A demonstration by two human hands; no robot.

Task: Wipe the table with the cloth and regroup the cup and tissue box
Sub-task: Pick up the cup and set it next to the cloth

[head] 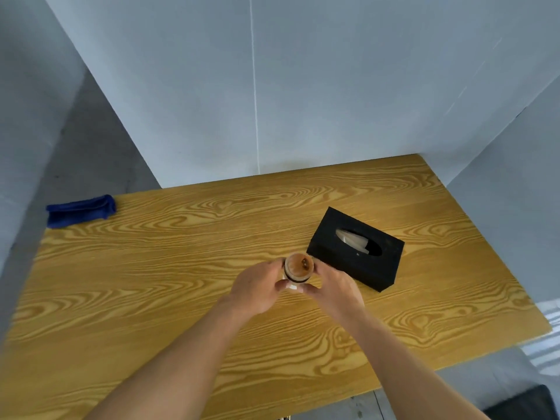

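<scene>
- Left hand (257,291) and right hand (336,287): fingers curled round the cup (299,269), one each side.
- Cup: cylindrical, brown-topped, mid-counter (151,298), wood-grained.
- Tissue box (356,253): black, rectangular, oval slot, just beyond the cup.
- Cloth (80,210): blue, folded, far left corner.

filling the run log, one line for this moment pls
both hands grip cup | cup beside black tissue box | blue cloth idle, far left table corner
</scene>
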